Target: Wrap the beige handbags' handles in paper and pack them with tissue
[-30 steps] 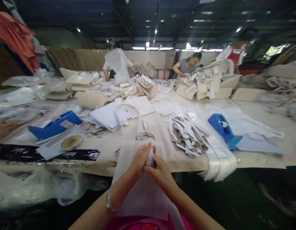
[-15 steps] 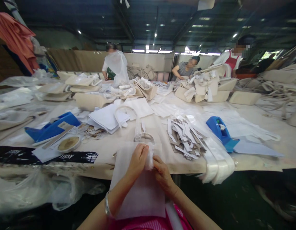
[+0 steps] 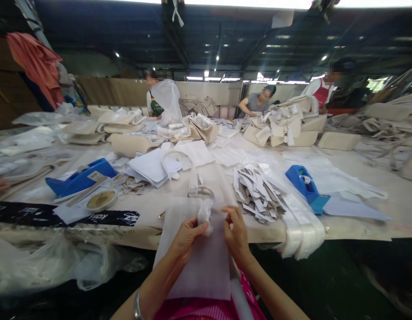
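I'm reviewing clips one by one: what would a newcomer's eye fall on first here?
Probably the blue tape dispenser at left on the table and the other blue dispenser at right. A heap of white and grey strips lies between the two, nearer the second. Front and centre, the left hand holds a crumpled white bundle, the right hand close beside it.

The pale beige desk is evenly lit by soft light, while the dark metal ceiling and the dark green floor are left in gloom. The small round white lamps and the long white bands of light at the back are overexposed. Mild glare is returned by the glossy translucent plastic strips. The outer edges are stretched and smeared by wide-angle distortion; distant detail is softened.
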Demonstrator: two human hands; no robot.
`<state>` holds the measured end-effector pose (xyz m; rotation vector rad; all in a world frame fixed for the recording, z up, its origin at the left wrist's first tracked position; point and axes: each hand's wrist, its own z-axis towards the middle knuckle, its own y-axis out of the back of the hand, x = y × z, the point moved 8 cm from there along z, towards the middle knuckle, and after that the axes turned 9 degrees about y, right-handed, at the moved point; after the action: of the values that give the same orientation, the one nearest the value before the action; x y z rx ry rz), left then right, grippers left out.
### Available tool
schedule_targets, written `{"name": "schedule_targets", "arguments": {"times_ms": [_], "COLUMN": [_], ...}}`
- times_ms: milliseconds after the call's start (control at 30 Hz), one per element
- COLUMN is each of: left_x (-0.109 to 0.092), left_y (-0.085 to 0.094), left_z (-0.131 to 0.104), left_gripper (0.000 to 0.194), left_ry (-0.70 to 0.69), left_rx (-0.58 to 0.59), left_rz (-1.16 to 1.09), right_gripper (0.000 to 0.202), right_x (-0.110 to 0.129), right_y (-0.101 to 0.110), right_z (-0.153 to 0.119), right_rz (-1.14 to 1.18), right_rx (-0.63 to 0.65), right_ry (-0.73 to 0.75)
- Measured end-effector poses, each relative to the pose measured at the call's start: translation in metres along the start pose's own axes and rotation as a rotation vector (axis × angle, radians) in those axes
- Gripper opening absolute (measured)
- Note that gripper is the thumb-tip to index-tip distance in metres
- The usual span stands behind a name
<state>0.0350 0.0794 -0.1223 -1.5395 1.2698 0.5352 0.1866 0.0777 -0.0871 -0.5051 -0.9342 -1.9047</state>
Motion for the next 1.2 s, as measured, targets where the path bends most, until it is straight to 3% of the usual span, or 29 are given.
{"name": "schedule_targets", "arguments": {"times_ms": [67, 133, 233, 400, 567, 633, 733, 833, 933, 1067, 1200], "left_x": [0.0, -0.002, -0.005, -0.002, 0.007, 0.01, 0.016, 0.022, 0.028, 0.032, 0.035], "left_y": [0.002, 0.003, 0.003, 0.007, 0.004, 0.003, 0.004, 0.001, -0.002, -0.006, -0.006], "left_z": [0.0, -0.001, -0.004, -0.006, -0.004, -0.003, -0.001, 0.001, 0.001, -0.003, -0.005], "left_gripper": [0.042, 0.042, 0.04, 0.033, 0.037, 0.037, 0.037, 0.039, 0.039, 0.032, 0.033], "left_ry": [-0.004, -0.009, -0.015, -0.003, -0.004, 0.006, 0.048, 0.06, 0.026, -0.061, -0.095], "left_rx": [0.002, 0.006, -0.002, -0.019, 0.048, 0.063, 0.073, 0.114, 0.128, 0.141, 0.145], "left_rz": [0.024, 0.043, 0.084, 0.146, 0.135, 0.125, 0.108, 0.051, -0.036, -0.075, -0.058], "right_gripper": [0.026, 0.007, 0.015, 0.012, 0.011, 0.012, 0.031, 0.029, 0.032, 0.044, 0.052], "right_x": [-0.012, -0.017, -0.016, -0.017, -0.024, -0.018, 0.006, 0.02, 0.014, 0.019, 0.052], "right_y": [0.009, 0.003, -0.01, -0.02, -0.023, -0.017, -0.008, -0.02, -0.026, 0.0, 0.03], "right_z": [0.009, 0.019, 0.029, 0.031, 0.027, 0.022, 0.008, -0.008, -0.02, -0.035, -0.081], "right_rz": [-0.175, -0.276, -0.31, -0.336, -0.353, -0.373, -0.402, -0.36, -0.296, -0.125, -0.102], "right_rx": [-0.042, 0.041, 0.102, 0.07, 0.051, 0.001, -0.067, 0.132, 0.302, 0.339, 0.602], "right_ry": [-0.088, -0.094, -0.085, -0.115, -0.127, -0.105, 0.044, 0.178, 0.166, 0.201, 0.465]}}
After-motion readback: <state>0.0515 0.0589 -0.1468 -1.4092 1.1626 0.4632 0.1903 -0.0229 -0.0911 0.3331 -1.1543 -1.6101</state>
